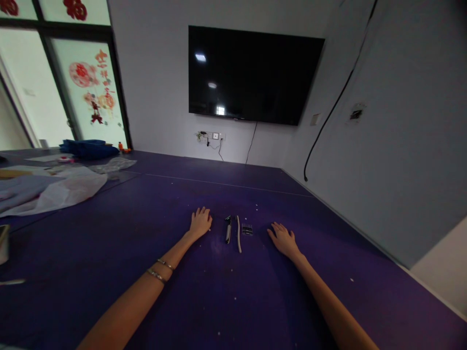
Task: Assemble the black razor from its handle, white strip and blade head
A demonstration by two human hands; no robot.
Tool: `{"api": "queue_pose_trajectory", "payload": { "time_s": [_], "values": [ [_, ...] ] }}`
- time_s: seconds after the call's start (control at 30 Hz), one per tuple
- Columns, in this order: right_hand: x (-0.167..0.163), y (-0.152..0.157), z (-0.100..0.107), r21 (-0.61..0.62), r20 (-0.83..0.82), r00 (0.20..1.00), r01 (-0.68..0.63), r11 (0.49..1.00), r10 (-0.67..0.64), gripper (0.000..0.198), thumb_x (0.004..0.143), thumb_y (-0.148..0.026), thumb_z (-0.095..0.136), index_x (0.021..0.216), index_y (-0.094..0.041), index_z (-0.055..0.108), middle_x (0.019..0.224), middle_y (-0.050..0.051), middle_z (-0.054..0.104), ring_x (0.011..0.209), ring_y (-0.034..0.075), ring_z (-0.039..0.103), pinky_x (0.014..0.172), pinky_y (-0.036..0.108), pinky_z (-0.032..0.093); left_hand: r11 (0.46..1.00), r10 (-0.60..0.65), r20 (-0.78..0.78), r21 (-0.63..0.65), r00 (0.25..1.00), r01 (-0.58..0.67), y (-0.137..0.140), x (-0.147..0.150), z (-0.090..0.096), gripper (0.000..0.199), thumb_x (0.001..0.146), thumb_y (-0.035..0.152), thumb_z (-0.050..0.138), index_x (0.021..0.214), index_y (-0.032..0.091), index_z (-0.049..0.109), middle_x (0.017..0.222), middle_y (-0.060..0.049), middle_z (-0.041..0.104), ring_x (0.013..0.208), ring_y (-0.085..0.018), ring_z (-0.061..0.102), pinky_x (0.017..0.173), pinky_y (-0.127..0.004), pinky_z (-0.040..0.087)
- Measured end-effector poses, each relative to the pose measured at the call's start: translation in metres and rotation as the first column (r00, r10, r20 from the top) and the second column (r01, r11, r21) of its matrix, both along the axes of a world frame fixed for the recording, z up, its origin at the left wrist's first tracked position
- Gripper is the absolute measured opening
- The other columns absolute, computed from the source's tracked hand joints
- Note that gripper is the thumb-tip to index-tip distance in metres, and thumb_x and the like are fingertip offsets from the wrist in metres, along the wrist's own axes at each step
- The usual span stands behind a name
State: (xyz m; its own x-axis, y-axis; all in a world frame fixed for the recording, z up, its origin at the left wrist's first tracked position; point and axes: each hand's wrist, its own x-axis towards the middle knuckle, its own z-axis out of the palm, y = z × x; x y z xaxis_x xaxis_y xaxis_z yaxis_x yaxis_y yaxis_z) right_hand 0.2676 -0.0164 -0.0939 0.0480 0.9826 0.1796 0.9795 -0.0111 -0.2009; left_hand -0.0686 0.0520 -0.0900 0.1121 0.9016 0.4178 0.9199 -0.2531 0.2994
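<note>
My left hand (200, 222) lies palm down on the purple table (175, 301), its fingers loosely spread and nothing in it. To the right, my right hand (284, 239) rests flat in the same way, also holding nothing. Between them, three small things lie side by side. Nearest my left hand is a slim black-and-silver tool (228, 230) with a dark, angled upper end. Beside it lies a thin, slightly bent whitish stick (239, 235). A small clear packet with dark pieces (247, 229) is closest to my right hand. Their exact kinds are too small to make out.
Plastic sheeting (78, 187) and papers spread over the table's left side, with folded blue cloth (89, 148) behind. A black cable (330, 114) hangs down the right wall. A large television (255, 75) is mounted beyond the table. White specks dot the surface.
</note>
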Motion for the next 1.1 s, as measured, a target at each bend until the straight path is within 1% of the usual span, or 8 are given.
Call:
{"api": "queue_pose_trajectory", "payload": {
  "time_s": [0.07, 0.13, 0.27, 0.4, 0.73, 1.1],
  "values": [
    [-0.001, -0.002, 0.000, 0.014, -0.005, 1.000, 0.007, 1.000, -0.007, 0.051, 0.089, -0.044, 0.027, 0.128, -0.018, 0.045, 0.139, 0.011, 0.038, 0.129, 0.027, 0.028, 0.101, 0.057, 0.017, 0.999, 0.004, -0.068, -0.035, 0.998, -0.007, 0.002, -0.002, -0.004, 0.036, 0.085, 0.025, 0.037, 0.118, 0.018, 0.052, 0.133, -0.015, 0.044, 0.125, -0.036, 0.031, 0.096, -0.057, 0.023],
    [-0.003, -0.003, 0.000, 0.021, -0.008, 1.000, 0.005, 1.000, -0.005, 0.049, 0.089, -0.043, 0.028, 0.127, -0.018, 0.045, 0.139, 0.011, 0.038, 0.129, 0.027, 0.028, 0.101, 0.055, 0.017, 0.998, -0.009, -0.116, -0.068, 0.993, 0.001, 0.002, -0.002, -0.006, 0.038, 0.086, 0.027, 0.035, 0.120, 0.020, 0.051, 0.133, -0.014, 0.044, 0.125, -0.037, 0.030, 0.095, -0.060, 0.022],
    [-0.004, -0.004, 0.001, 0.045, -0.011, 1.000, 0.014, 0.999, -0.014, 0.047, 0.088, -0.040, 0.029, 0.126, -0.017, 0.047, 0.138, 0.011, 0.039, 0.129, 0.026, 0.029, 0.102, 0.054, 0.016, 0.994, -0.027, -0.178, -0.108, 0.984, 0.008, 0.002, -0.003, -0.005, 0.042, 0.088, 0.030, 0.031, 0.124, 0.021, 0.049, 0.135, -0.013, 0.042, 0.126, -0.036, 0.031, 0.095, -0.059, 0.024],
    [-0.005, -0.004, -0.001, 0.079, -0.012, 1.000, 0.025, 0.997, -0.024, 0.047, 0.088, -0.038, 0.030, 0.125, -0.015, 0.048, 0.136, 0.011, 0.042, 0.127, 0.025, 0.031, 0.101, 0.053, 0.018, 0.993, -0.023, -0.229, -0.118, 0.973, -0.004, 0.000, -0.003, -0.002, 0.044, 0.088, 0.031, 0.030, 0.127, 0.021, 0.045, 0.136, -0.013, 0.041, 0.126, -0.036, 0.030, 0.095, -0.059, 0.026],
    [-0.004, -0.005, -0.001, 0.098, -0.011, 1.000, 0.019, 0.995, -0.018, 0.045, 0.088, -0.037, 0.031, 0.124, -0.017, 0.050, 0.135, 0.011, 0.043, 0.127, 0.025, 0.033, 0.101, 0.051, 0.018, 0.993, -0.022, -0.225, -0.121, 0.974, -0.006, -0.006, -0.001, 0.004, 0.043, 0.088, 0.031, 0.029, 0.127, 0.021, 0.046, 0.136, -0.012, 0.041, 0.126, -0.035, 0.030, 0.096, -0.057, 0.025],
    [-0.004, -0.006, 0.000, 0.092, -0.001, 1.000, 0.025, 0.995, -0.025, 0.044, 0.088, -0.036, 0.032, 0.123, -0.016, 0.050, 0.134, 0.011, 0.044, 0.126, 0.025, 0.034, 0.101, 0.050, 0.019, 0.994, -0.020, -0.219, -0.107, 0.975, -0.004, -0.004, -0.001, 0.002, 0.044, 0.088, 0.030, 0.029, 0.126, 0.019, 0.047, 0.135, -0.014, 0.042, 0.125, -0.036, 0.031, 0.095, -0.058, 0.026]
  ]
}}
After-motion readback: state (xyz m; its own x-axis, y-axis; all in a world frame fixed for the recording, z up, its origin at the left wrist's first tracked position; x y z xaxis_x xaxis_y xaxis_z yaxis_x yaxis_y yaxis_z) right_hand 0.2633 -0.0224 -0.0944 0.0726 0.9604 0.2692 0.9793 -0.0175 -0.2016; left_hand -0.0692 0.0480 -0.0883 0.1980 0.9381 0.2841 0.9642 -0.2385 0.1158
